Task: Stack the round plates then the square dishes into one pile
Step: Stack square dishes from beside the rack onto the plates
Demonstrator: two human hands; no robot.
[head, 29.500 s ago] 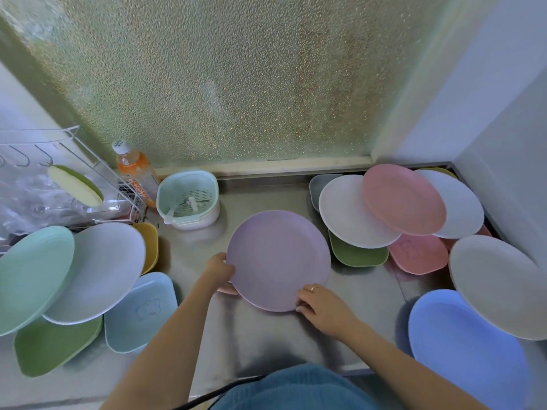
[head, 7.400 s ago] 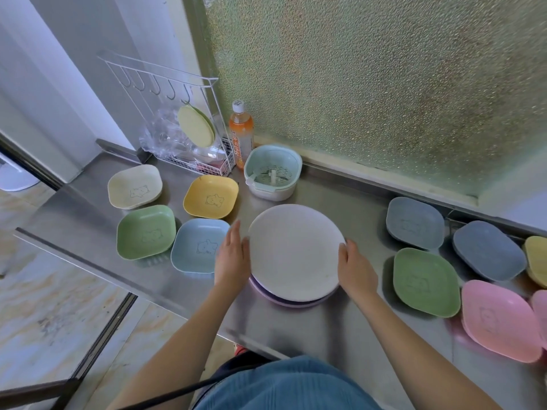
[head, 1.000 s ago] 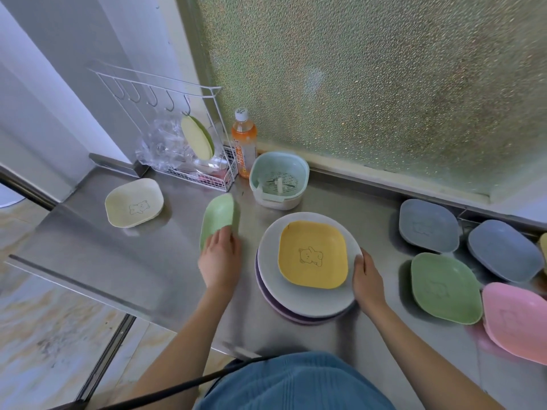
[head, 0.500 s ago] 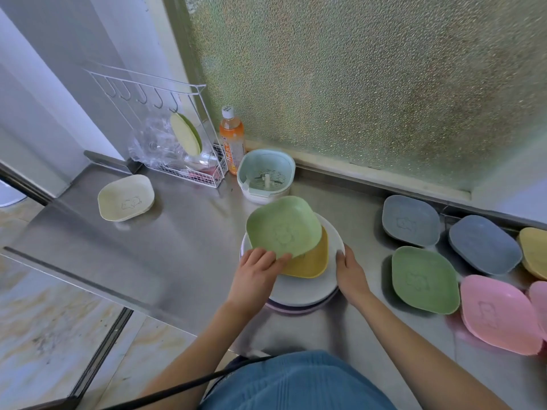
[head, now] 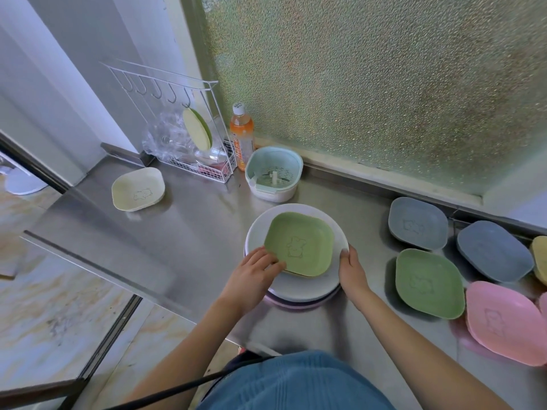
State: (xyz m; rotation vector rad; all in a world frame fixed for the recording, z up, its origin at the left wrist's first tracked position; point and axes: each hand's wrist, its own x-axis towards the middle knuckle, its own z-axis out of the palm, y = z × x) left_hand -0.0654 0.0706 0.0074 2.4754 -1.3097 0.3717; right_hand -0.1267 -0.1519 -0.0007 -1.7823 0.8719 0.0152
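Seating the green square dish (head: 299,244) onto the pile, the left hand (head: 253,275) rests its fingertips on the dish's rim at about 8 o'clock, fingers loosely spread and pressing, not pinching. The right hand (head: 352,269) cups the edge of the white round plate (head: 307,287) at 3 o'clock, thumb on the rim, steadying the stack of round plates (head: 299,300), which sits mid-counter on the steel counter (head: 189,232).

From the head view, a yellow edge peeks out under the green dish at 6 o'clock, so the dishes look slightly off-square to each other. That is the likely trouble: if the square dishes do not nest, each one added rocks more, and the pile could lean or slide on the smooth plate.

Still unstacked are the cream dish (head: 137,193) at 10 o'clock and, at 3 to 4 o'clock, two grey dishes (head: 418,223), another green dish (head: 429,282) and a pink dish (head: 506,322). Reaching far for the cream dish with one hand off the pile could nudge it.
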